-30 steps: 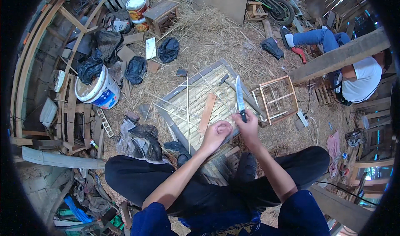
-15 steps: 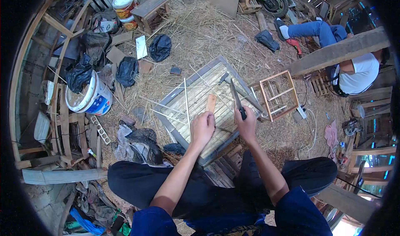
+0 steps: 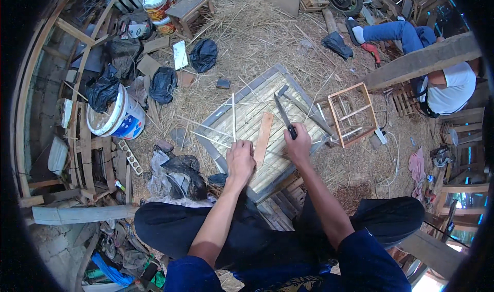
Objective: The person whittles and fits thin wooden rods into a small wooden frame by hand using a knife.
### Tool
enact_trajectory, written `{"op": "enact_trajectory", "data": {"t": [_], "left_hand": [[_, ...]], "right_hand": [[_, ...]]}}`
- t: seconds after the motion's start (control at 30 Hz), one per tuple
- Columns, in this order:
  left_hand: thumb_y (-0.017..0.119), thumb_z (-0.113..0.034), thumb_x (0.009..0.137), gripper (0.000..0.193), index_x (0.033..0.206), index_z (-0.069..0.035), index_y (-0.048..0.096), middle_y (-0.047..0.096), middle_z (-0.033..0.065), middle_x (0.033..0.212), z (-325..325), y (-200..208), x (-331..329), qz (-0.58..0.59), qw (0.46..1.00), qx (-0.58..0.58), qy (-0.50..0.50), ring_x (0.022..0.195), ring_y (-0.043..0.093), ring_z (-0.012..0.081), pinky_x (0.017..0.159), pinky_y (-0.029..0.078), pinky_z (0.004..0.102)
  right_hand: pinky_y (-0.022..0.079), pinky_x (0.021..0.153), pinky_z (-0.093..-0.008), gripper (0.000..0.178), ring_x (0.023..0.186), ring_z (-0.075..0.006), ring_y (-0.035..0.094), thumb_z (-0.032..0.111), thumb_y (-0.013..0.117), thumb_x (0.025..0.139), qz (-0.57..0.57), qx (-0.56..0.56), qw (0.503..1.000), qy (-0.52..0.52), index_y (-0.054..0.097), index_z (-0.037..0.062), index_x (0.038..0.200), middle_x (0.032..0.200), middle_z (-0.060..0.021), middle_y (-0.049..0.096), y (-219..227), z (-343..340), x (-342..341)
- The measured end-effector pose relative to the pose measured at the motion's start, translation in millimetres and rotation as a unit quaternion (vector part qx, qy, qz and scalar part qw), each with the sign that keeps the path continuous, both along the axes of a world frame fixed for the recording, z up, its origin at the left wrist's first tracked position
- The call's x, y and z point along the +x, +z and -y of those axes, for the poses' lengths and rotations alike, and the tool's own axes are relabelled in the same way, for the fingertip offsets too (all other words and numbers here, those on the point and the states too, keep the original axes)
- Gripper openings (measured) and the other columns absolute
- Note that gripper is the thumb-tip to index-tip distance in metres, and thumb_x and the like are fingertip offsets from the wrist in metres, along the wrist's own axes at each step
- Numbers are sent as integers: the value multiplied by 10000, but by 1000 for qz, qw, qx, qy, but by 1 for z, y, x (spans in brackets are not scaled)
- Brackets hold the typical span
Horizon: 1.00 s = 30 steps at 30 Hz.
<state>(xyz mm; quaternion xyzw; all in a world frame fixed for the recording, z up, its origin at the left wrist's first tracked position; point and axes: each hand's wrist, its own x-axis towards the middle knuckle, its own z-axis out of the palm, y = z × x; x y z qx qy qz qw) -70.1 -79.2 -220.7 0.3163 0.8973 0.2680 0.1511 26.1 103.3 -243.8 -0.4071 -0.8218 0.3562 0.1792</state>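
My right hand (image 3: 298,142) is wrapped round the black handle of a knife (image 3: 282,112), its long blade pointing away and slightly left above the slatted work surface. My left hand (image 3: 241,160) is closed, fingers curled at the near end of a thin wooden stick (image 3: 233,118). Between my hands, a short flat reddish wood strip (image 3: 265,137) lies on the slatted tabletop (image 3: 221,121), with nothing gripping it. A hammer (image 3: 303,108) lies along the tabletop's right side. Several other thin sticks lie across the left part.
A light wooden frame (image 3: 353,114) stands just right of the tabletop. Straw covers the floor. On the left are a white bucket (image 3: 126,119) and black plastic bags (image 3: 162,85). A co-worker (image 3: 453,88) sits at the right, behind a thick beam (image 3: 427,60).
My left hand has let go of the reddish wood strip and moved left to a thin stick. The knife in my right hand has shifted slightly left.
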Motion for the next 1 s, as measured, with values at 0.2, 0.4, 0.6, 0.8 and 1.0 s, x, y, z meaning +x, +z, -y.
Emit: {"op": "enact_trajectory", "data": {"t": [0.2, 0.4, 0.6, 0.8, 1.0], "left_hand": [[645, -18, 690, 215, 889, -94, 666, 633, 95, 938, 24, -9, 0, -69, 992, -45, -93, 992, 586, 281, 833, 400, 443], [624, 9, 719, 184, 856, -75, 712, 652, 83, 891, 12, 12, -8, -36, 989, 3, -142, 972, 583, 274, 873, 371, 422], [639, -17, 745, 134, 847, -49, 718, 672, 110, 895, -9, 42, -8, -30, 985, 36, -163, 945, 594, 286, 902, 370, 422], [638, -43, 793, 93, 842, -55, 717, 677, 128, 834, -18, 68, -15, 40, 979, 12, -202, 935, 616, 282, 913, 366, 436], [615, -93, 864, 114, 895, -82, 725, 687, 134, 855, -32, 89, -10, 43, 977, 41, -203, 955, 636, 289, 1028, 321, 490]], "right_hand": [[505, 791, -409, 235, 927, -359, 637, 95, 697, 846, -40, -42, 993, 107, 620, 39, 1061, 997, -140, 627, 19, 34, 23], [515, 830, -390, 257, 997, -348, 648, 84, 707, 835, -28, -100, 990, 97, 619, 38, 1072, 1060, -154, 636, 9, 49, 58], [442, 610, -247, 177, 670, -69, 532, 88, 739, 871, -8, -226, 965, 136, 633, 30, 1001, 781, 4, 594, 26, 26, 50], [414, 617, -226, 220, 706, -28, 490, 162, 774, 878, -42, -323, 933, 155, 633, 50, 1004, 777, 48, 577, 71, 5, 50], [467, 681, -277, 411, 729, -85, 561, 271, 853, 783, 38, -163, 948, 271, 623, 54, 1045, 814, -9, 643, 121, -28, 40]]}}
